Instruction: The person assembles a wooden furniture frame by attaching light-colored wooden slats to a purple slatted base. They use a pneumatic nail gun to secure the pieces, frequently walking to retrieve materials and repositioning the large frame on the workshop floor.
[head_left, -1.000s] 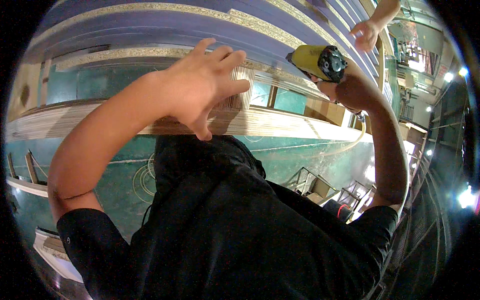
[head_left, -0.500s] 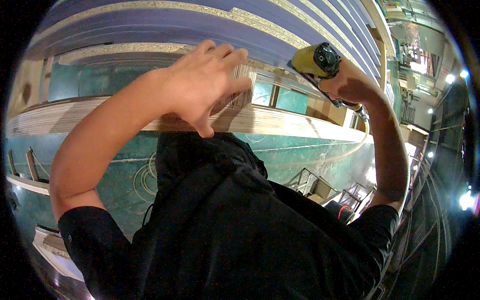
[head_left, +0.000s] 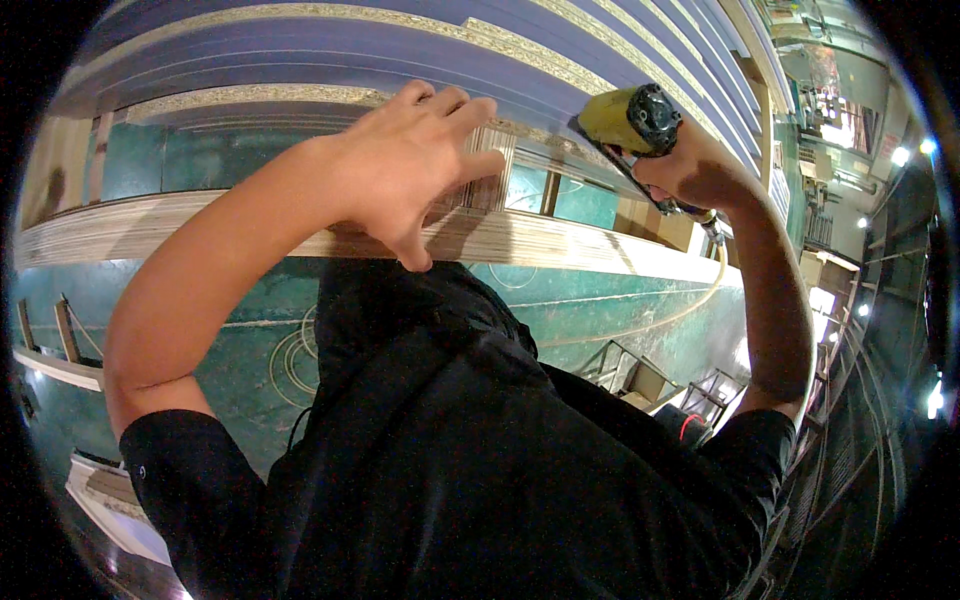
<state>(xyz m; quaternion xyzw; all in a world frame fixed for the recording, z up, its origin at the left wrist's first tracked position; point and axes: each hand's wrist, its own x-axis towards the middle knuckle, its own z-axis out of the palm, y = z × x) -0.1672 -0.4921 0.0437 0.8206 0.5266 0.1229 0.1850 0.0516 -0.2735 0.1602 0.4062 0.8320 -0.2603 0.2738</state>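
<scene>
My left hand (head_left: 410, 165) lies spread over a layered plywood rail (head_left: 570, 240), thumb at its near edge and fingers reaching across to the far side. Beside the fingertips a short plywood crosspiece (head_left: 490, 185) meets the rail; the palm hides part of this joint. My right hand (head_left: 695, 170) is wrapped around the handle of a yellow-and-black air nail gun (head_left: 615, 118), its body tilted over the far boards. A pale air hose (head_left: 722, 262) runs from the gun's handle. Its nose is hard to make out against the boards.
Long blue-faced particle boards (head_left: 350, 50) lie in rows beyond the rail. A coiled hose (head_left: 292, 360) rests on the green floor (head_left: 590, 290). Metal-framed stands (head_left: 630, 375) are at the lower right, and a white-edged panel (head_left: 115, 505) is at the lower left.
The nail gun and my right hand have shifted very slightly left. My left hand keeps its place on the wood.
</scene>
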